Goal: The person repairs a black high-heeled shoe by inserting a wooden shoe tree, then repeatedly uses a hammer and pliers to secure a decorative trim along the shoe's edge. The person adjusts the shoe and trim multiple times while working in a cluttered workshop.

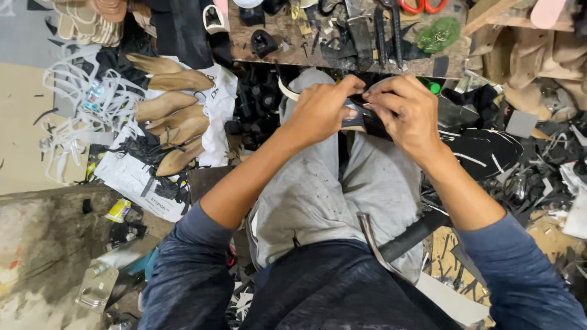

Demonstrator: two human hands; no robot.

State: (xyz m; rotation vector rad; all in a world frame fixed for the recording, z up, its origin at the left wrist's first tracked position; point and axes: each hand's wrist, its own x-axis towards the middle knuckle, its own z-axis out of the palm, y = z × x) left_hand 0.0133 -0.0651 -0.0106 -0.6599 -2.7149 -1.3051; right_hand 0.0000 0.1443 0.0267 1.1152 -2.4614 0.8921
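Both hands worked over the knees: the left hand (321, 110) and right hand (403, 113) had their fingers pinched together on a black shoe piece (367, 122) between them; a hammer (397, 238) lay across the lap, below the fingertips.

Both hands are meeting over the knees: the left hand (321, 110) and the right hand (403, 113) are pinching a small black piece (367, 122) between their fingertips. A hammer (391, 241) is lying across the grey trousers (318, 195). Wooden shoe lasts (171, 116) are resting on white paper to the left, and red-handled scissors (422, 6) are sitting on the cluttered worktop (287, 36) ahead.
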